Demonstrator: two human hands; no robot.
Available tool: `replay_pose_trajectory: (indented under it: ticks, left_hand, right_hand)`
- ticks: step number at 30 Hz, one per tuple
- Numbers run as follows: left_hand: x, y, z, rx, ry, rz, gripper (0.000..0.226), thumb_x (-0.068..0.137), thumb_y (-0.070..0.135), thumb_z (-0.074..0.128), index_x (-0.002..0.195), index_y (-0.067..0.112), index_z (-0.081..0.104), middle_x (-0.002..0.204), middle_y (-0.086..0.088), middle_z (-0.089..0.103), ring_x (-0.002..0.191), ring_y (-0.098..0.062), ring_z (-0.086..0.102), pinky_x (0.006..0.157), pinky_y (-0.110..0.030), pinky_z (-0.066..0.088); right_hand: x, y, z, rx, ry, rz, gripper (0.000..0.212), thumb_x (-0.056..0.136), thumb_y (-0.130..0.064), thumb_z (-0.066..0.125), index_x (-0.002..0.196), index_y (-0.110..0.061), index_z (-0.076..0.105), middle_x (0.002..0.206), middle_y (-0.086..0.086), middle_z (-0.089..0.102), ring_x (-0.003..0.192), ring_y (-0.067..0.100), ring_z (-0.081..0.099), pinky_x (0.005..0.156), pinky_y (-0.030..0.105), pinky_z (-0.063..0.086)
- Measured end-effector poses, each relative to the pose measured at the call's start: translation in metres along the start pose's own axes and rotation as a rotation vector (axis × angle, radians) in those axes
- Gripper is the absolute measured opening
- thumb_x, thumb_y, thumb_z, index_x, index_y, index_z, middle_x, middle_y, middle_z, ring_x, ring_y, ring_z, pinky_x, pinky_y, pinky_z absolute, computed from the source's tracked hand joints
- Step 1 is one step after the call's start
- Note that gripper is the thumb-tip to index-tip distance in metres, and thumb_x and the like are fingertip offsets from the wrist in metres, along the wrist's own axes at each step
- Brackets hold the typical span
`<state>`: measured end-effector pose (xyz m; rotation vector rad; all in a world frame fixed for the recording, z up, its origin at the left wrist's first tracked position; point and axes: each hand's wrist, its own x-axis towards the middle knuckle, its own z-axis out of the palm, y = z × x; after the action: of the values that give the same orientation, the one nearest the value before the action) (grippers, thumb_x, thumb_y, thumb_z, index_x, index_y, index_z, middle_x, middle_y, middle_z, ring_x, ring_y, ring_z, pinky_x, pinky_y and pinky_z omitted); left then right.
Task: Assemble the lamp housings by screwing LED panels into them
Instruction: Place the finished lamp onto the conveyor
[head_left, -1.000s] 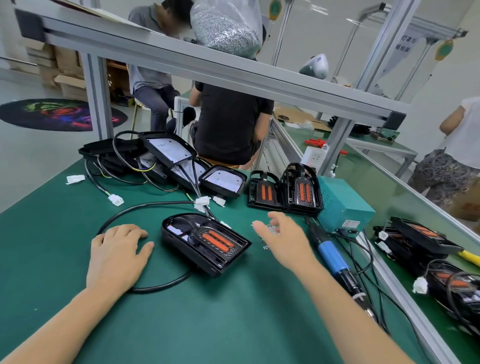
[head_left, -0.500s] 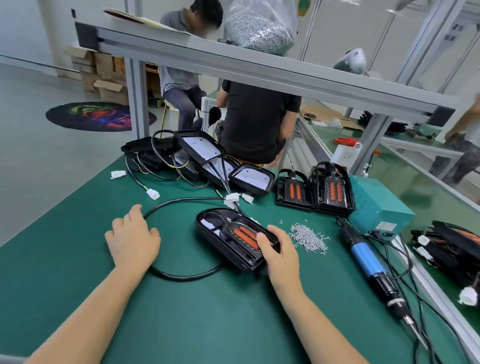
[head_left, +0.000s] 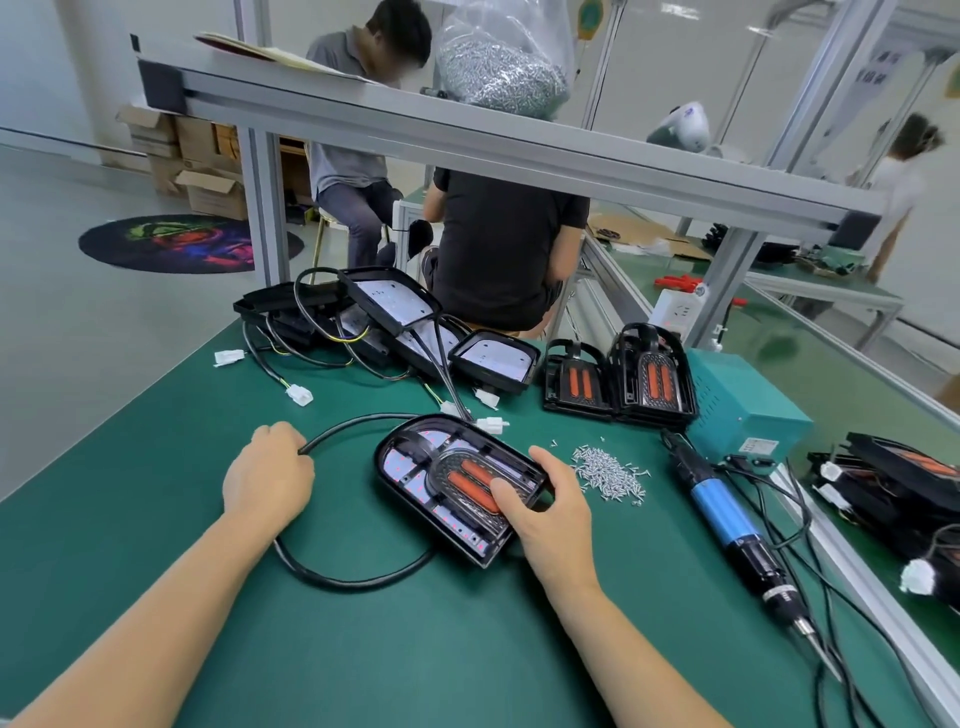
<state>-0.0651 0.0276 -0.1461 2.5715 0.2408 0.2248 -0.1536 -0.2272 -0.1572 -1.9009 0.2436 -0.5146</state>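
A black lamp housing (head_left: 441, 483) with an orange lens and a white LED panel inside lies on the green bench (head_left: 415, 649) in front of me. My right hand (head_left: 550, 514) grips its right end, thumb on the orange lens and fingers curled round the rim. The housing's black cable (head_left: 353, 579) loops to the left across the bench. My left hand (head_left: 267, 470) is curled round that cable at the loop's upper left. A pile of small silver screws (head_left: 610, 473) lies just right of the housing. A blue electric screwdriver (head_left: 722, 512) lies beyond the screws.
Several black housings with white panels and loose cables (head_left: 395, 322) are heaped at the back. Two housings (head_left: 618, 379) stand beside a teal power box (head_left: 743, 410). More housings (head_left: 893, 483) lie beyond the bench's right rail. People sit behind the metal frame (head_left: 467, 135).
My right hand left the screw pile and took hold of the housing's right end, turning it slightly. My left hand went from lying flat to curling round the cable.
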Motion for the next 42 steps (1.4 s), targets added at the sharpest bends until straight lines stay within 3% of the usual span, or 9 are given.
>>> replay_pose_trajectory:
  ticks: [4,8,10,15,22,28,33,37,42]
  left_hand:
    - [0.0,0.005,0.008,-0.251,-0.044,0.044,0.034,0.09,-0.002,0.042,0.114,0.012,0.062,0.106,-0.004,0.066,0.095,-0.022,0.056,0.077,-0.028,0.04]
    - [0.005,0.024,0.007,-0.576,-0.134,0.052,0.038,0.089,-0.008,0.041,0.107,0.01,0.069,0.096,-0.004,0.067,0.091,-0.022,0.058,0.08,-0.028,0.041]
    - [0.01,0.032,0.005,-0.655,-0.182,0.048,0.031,0.092,-0.002,0.046,0.104,0.014,0.07,0.092,0.002,0.066,0.086,-0.014,0.058,0.077,-0.026,0.04]
    - [0.017,0.044,0.006,-0.596,-0.396,0.147,0.028,0.083,0.007,0.07,0.11,0.013,0.065,0.108,0.002,0.063,0.104,-0.013,0.057,0.095,-0.028,0.039]
    - [0.028,0.057,0.001,-0.553,-0.453,0.275,0.054,0.073,-0.024,0.044,0.098,0.018,0.067,0.103,-0.002,0.07,0.101,-0.019,0.063,0.087,-0.033,0.047]
    - [0.031,0.057,0.001,-0.512,-0.471,0.353,0.066,0.071,-0.027,0.036,0.091,0.026,0.07,0.105,0.002,0.071,0.107,-0.013,0.062,0.099,-0.036,0.046]
    - [0.03,0.055,0.004,-0.53,-0.44,0.369,0.065,0.073,-0.026,0.039,0.086,0.03,0.071,0.097,0.006,0.073,0.1,-0.015,0.066,0.093,-0.036,0.05]
    - [0.03,0.053,0.004,-0.528,-0.42,0.414,0.062,0.079,-0.021,0.047,0.084,0.036,0.07,0.096,0.018,0.071,0.1,-0.004,0.064,0.088,-0.022,0.045]
    - [0.025,0.046,0.004,-0.511,-0.403,0.45,0.056,0.088,-0.006,0.055,0.082,0.047,0.071,0.096,0.022,0.071,0.096,-0.002,0.064,0.089,-0.025,0.045]
  right_hand:
    - [0.004,-0.001,-0.003,0.097,-0.075,0.041,0.057,0.078,-0.018,0.082,0.128,-0.02,0.056,0.125,-0.007,0.059,0.114,0.004,0.057,0.096,0.01,0.041]
    - [0.011,-0.012,-0.001,0.111,-0.196,0.023,0.06,0.078,-0.011,0.081,0.132,-0.016,0.054,0.126,-0.001,0.061,0.112,0.01,0.061,0.101,0.023,0.046]
    - [0.015,-0.016,-0.001,0.029,-0.253,-0.017,0.06,0.079,-0.014,0.08,0.133,-0.017,0.054,0.125,-0.004,0.059,0.111,0.004,0.059,0.096,0.012,0.043]
    - [0.031,-0.026,-0.011,-0.221,-0.383,-0.048,0.059,0.079,-0.028,0.081,0.132,-0.021,0.055,0.122,-0.005,0.054,0.108,0.002,0.053,0.088,0.003,0.034]
    - [0.051,-0.039,-0.012,-0.439,-0.578,-0.016,0.075,0.08,-0.041,0.078,0.143,-0.021,0.043,0.139,-0.005,0.046,0.129,0.012,0.042,0.105,0.023,0.032]
    - [0.059,-0.042,-0.008,-0.42,-0.635,0.067,0.067,0.076,-0.042,0.08,0.134,-0.022,0.053,0.125,-0.005,0.063,0.112,0.014,0.059,0.102,0.031,0.044]
    - [0.068,-0.05,-0.009,-0.484,-0.678,0.107,0.065,0.069,-0.047,0.083,0.124,-0.025,0.057,0.113,-0.008,0.062,0.102,0.013,0.06,0.085,0.027,0.044]
    - [0.072,-0.056,-0.008,-0.445,-0.774,0.169,0.041,0.067,-0.043,0.085,0.099,-0.028,0.064,0.094,-0.012,0.068,0.085,0.007,0.063,0.072,0.023,0.047]
    - [0.068,-0.059,-0.009,-0.289,-0.846,0.278,0.033,0.073,-0.033,0.084,0.099,-0.024,0.064,0.093,-0.005,0.069,0.08,0.011,0.064,0.074,0.026,0.053]
